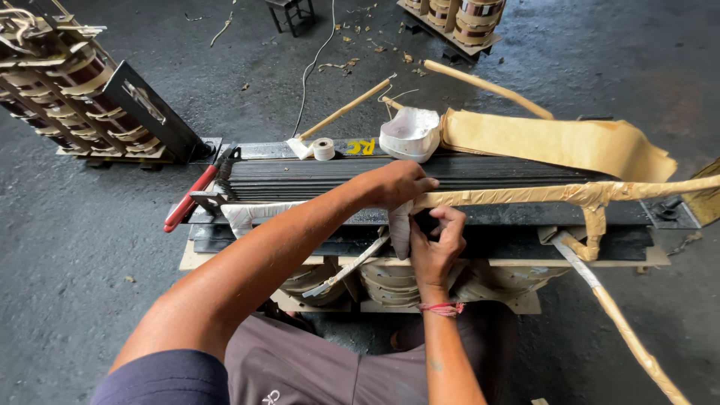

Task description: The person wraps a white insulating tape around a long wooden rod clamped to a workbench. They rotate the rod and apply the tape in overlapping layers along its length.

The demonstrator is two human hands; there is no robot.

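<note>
Both hands, left hand [397,184] and right hand [437,244], pinch white tape [400,229] between them.

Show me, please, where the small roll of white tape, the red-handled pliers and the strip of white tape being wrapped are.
Small roll of white tape [324,148]: head view, its outer side.
Red-handled pliers [189,196]: head view, mid-handle.
Strip of white tape [400,229]: head view, between both hands.

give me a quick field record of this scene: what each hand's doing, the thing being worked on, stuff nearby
left hand: rests on the wrapped bar, pressing white tape strip down
right hand: fingers pinch the tape strip's lower end
work piece: transformer core, dark stacked plates, on a pallet
on top: tape roll, white tape bundle, tan paper sheet
left edge: red-handled pliers
floor: grey concrete, second coil unit far left
</note>
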